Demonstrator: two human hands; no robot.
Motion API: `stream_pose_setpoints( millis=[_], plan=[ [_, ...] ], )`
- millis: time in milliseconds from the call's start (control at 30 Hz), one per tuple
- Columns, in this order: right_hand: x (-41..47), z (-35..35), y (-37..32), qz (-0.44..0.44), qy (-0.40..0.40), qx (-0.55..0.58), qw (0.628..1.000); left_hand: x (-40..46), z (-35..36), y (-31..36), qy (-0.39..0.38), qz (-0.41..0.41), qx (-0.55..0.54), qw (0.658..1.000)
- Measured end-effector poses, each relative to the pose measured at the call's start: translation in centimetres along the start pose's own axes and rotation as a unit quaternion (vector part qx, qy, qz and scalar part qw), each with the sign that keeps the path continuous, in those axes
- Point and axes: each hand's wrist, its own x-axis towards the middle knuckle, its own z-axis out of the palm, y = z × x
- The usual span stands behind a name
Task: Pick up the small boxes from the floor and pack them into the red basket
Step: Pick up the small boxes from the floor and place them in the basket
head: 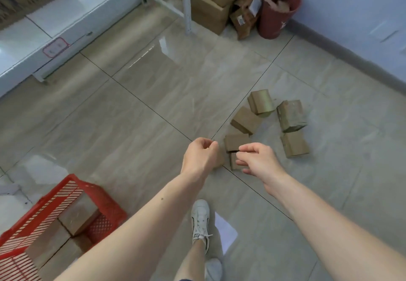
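Glossy beige floor tiles [153, 96] fill most of what we see, and over them both our bare arms reach forward. Our left hand [201, 156] is curled into a loose fist with nothing visible in it; our right hand [258, 159] has its fingers bent and partly spread, empty, hovering over the nearest small boxes [236, 142]. One box is half hidden behind that hand, and another shows only as a corner behind the left hand. More brown cardboard boxes lie scattered just beyond, none bearing print we can read. At lower left, the red basket [72, 189] is cut off by the frame and already holds several boxes. Our white sneaker [200, 221] stands between the arms. Farther off, a white shelf unit [66, 19] carries a red-outlined label [55, 47] too blurred to read, and larger cartons [208, 10] with an illegible sticker sit beside a dark red bin [279, 12].
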Motion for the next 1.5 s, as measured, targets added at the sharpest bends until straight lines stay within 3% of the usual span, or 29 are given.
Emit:
stream_pose_setpoints(
  millis=[467,833,1133,1500],
  plan=[
    [13.2,-19.5,-1.8,0.044,0.058,0.075,0.995,7.0,18.9,11.7,-0.049,0.031,0.117,0.991],
    [22.0,-37.2,0.8,0.063,0.045,0.017,0.997,8.4,35.1,16.2,-0.033,-0.006,0.132,0.991],
    [30.9,-42.2,-1.2,0.050,0.038,-0.127,0.990,12.9,40.2,20.3,-0.009,-0.037,0.119,0.992],
    [44.4,-41.8,0.6,0.053,0.010,-0.159,0.986,22.4,48.1,19.7,0.005,-0.076,0.057,0.995]
  ],
)
